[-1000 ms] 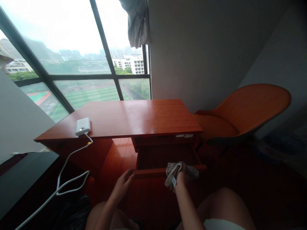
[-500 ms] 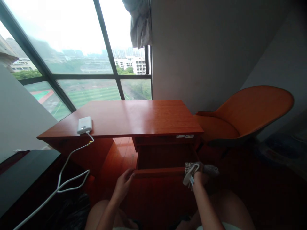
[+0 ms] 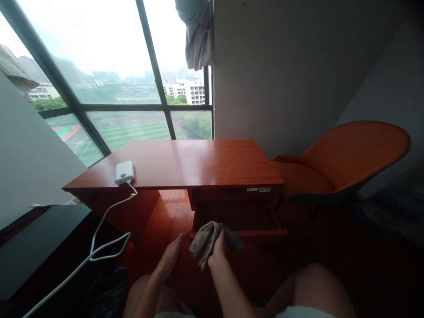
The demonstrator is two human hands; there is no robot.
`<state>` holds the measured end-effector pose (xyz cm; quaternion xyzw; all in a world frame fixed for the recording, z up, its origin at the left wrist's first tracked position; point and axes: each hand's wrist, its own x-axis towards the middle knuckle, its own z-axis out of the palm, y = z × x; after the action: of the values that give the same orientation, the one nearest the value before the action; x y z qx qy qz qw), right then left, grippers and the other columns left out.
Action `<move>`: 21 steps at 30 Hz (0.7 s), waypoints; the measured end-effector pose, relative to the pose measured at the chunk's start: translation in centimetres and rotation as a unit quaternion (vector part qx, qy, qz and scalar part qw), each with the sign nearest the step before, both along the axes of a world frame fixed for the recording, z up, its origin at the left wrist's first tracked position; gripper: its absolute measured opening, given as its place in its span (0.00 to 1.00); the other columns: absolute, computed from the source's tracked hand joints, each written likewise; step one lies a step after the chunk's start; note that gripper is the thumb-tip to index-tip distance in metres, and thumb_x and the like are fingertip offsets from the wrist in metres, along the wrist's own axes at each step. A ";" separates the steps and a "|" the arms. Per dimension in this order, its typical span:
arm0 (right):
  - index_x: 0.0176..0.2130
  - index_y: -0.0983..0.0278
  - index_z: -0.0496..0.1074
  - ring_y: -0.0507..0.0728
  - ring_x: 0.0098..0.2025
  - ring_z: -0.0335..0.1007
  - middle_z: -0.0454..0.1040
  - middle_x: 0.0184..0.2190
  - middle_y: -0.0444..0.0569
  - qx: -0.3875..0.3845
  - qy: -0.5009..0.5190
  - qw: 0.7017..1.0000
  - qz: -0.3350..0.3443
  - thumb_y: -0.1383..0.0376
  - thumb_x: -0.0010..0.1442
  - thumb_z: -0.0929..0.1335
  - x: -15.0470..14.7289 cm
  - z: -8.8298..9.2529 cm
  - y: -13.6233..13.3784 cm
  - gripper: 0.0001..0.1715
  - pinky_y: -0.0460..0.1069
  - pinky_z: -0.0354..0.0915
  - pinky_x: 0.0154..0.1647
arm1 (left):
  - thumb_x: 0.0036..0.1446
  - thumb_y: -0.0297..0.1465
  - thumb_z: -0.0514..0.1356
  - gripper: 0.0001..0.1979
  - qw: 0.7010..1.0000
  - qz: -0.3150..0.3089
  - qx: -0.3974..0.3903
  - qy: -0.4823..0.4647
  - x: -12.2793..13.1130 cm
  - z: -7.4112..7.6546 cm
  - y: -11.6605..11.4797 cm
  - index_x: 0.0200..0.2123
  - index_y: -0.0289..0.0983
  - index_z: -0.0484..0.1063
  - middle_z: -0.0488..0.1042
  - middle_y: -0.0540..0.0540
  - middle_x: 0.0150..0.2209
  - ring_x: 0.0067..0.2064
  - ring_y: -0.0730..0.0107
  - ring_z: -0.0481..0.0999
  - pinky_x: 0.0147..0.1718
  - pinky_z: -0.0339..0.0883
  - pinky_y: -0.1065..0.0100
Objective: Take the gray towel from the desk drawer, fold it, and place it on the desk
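Note:
A pulled-out wooden drawer (image 3: 261, 234) sticks out below the desktop. My right hand (image 3: 218, 251) grips a bunched grey-beige cloth (image 3: 206, 240) at the left part of the drawer's front board. Loose folds of the cloth hang on both sides of my fingers. At the left end of that board is my left hand (image 3: 172, 252), its fingers stretched out and together, the tips at the corner; whether they press on the wood is hard to see. The drawer's inside is dark, and I make out nothing lying in it.
On the reddish desk (image 3: 205, 163) lies a white power bank (image 3: 124, 172) with a white cable (image 3: 99, 225) trailing down to the lower left. An orange chair (image 3: 357, 154) stands at the right. A dark flat surface (image 3: 43, 247) is at the left, below the window (image 3: 126, 88).
My right hand has moved left with the cloth, from the right part of the drawer front to its left part. My left hand's fingers have straightened at the drawer's corner.

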<state>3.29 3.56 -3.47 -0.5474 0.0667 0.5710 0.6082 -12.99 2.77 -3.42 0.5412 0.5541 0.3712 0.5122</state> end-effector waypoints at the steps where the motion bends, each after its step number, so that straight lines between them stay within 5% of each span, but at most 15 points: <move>1: 0.31 0.63 0.70 0.64 0.35 0.77 0.80 0.28 0.56 -0.004 0.038 0.999 0.020 0.39 0.50 0.61 -1.5 0.4 0.0 0.31 0.58 0.73 0.33 | 0.60 0.51 0.49 0.29 1.000 -0.017 -0.006 -0.003 0.0 0.4 0.1 0.50 0.38 0.76 0.77 0.42 0.52 0.58 0.53 0.70 0.61 0.56 0.56; 6: 0.33 0.65 0.74 0.59 0.36 0.77 0.81 0.29 0.51 0.033 0.260 0.962 0.075 0.44 0.56 0.61 -5.3 1.6 -0.3 0.28 0.54 0.73 0.37 | 0.61 0.50 0.48 0.29 0.996 -0.071 -0.044 -0.021 0.0 1.9 0.8 0.47 0.35 0.76 0.81 0.42 0.43 0.44 0.55 0.78 0.49 0.68 0.61; 10: 0.35 0.64 0.75 0.61 0.37 0.78 0.82 0.30 0.51 0.066 0.277 0.954 0.094 0.40 0.52 0.62 -4.5 1.0 -0.5 0.32 0.57 0.72 0.41 | 0.62 0.49 0.49 0.28 0.997 -0.070 -0.024 0.000 0.3 2.1 1.1 0.49 0.34 0.74 0.80 0.44 0.42 0.44 0.58 0.77 0.48 0.68 0.62; 15: 0.35 0.64 0.75 0.62 0.36 0.78 0.82 0.29 0.51 0.031 0.189 0.980 0.061 0.40 0.51 0.62 -0.6 -0.1 0.2 0.33 0.58 0.72 0.44 | 0.60 0.47 0.52 0.24 0.996 -0.041 0.022 0.081 0.8 1.1 1.0 0.47 0.36 0.74 0.79 0.42 0.45 0.49 0.55 0.75 0.50 0.67 0.60; 21: 0.34 0.65 0.73 0.61 0.37 0.77 0.81 0.30 0.50 0.021 0.090 0.995 -0.026 0.45 0.49 0.68 7.8 -1.9 0.2 0.26 0.56 0.73 0.41 | 0.56 0.44 0.57 0.25 0.992 0.013 0.059 0.108 1.1 -1.7 1.3 0.52 0.36 0.70 0.74 0.38 0.54 0.57 0.52 0.71 0.58 0.61 0.54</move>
<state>11.08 3.72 -5.38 -0.4794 0.1234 0.6028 0.6258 -11.88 4.08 -5.09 0.6000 0.5905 0.3491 0.4117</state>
